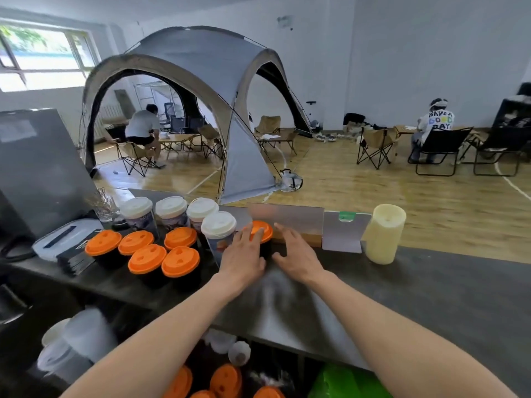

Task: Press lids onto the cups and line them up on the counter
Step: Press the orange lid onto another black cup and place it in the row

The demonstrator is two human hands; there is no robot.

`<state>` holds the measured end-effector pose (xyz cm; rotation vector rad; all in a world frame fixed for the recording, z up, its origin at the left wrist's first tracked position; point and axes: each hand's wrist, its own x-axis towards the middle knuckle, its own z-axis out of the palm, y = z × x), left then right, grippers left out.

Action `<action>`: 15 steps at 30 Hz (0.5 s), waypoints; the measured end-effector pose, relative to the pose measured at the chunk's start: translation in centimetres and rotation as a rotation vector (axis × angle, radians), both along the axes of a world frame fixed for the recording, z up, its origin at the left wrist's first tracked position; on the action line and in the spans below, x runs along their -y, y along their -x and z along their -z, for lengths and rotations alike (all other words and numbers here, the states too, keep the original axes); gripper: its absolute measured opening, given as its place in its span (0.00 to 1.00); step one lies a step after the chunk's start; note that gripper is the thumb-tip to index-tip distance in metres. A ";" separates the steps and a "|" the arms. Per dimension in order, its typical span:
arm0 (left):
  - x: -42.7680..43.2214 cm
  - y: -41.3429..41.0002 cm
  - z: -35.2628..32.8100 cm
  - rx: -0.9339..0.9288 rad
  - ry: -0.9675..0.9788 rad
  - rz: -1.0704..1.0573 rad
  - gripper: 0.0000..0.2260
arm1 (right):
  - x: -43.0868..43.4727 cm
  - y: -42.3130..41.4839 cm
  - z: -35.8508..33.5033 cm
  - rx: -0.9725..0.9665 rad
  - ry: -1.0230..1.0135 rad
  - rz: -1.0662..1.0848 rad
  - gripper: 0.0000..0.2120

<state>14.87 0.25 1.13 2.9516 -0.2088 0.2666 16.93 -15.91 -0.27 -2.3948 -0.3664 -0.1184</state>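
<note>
A black cup with an orange plastic lid [267, 229] stands on the dark grey surface [431, 297], near its far edge and about the middle of the view. The left hand [242, 254] reaches it from seven o'clock. Its grip is open, with the fingers straight and laid flat over the near left part of the lid, curled round nothing. The right hand [296, 254] lies just beside the cup at four o'clock. Its grip is open too, fingers spread and thumb pointing at the cup's wall; whether it touches the cup I cannot tell.

Just beside the cup at nine o'clock stands a tall printed cup with a white lid [218, 225], and three more white-lidded cups [171, 206] run in a row toward ten o'clock. In front of that row, five black cups with orange lids [147, 258] stand close together in a loose cluster. At one o'clock a grey folded card stand [287, 218] is upright. Well apart at three o'clock, a cream cylinder [385, 234] stands on the surface. On the shelf below, at six o'clock, lie loose orange lids [227, 380], with clear plastic cups [86, 334] at eight o'clock.
</note>
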 end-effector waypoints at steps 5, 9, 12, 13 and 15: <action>0.3 -1.6 1.0 -0.073 0.045 -0.036 0.35 | -1.7 -2.4 0.3 -0.147 0.075 -0.038 0.42; 0.2 -1.8 1.6 -0.051 0.105 -0.024 0.35 | -1.9 -2.2 0.8 -0.200 0.028 -0.061 0.42; 0.3 -1.5 2.1 -0.021 0.136 0.028 0.34 | -1.2 -0.9 0.6 -0.180 -0.043 -0.052 0.40; 0.5 -1.3 2.2 -0.006 0.149 0.049 0.34 | -0.7 -0.4 0.5 -0.167 -0.063 -0.046 0.40; 1.3 -0.7 2.2 0.030 0.188 0.088 0.33 | 0.7 0.7 0.2 -0.120 -0.091 -0.015 0.39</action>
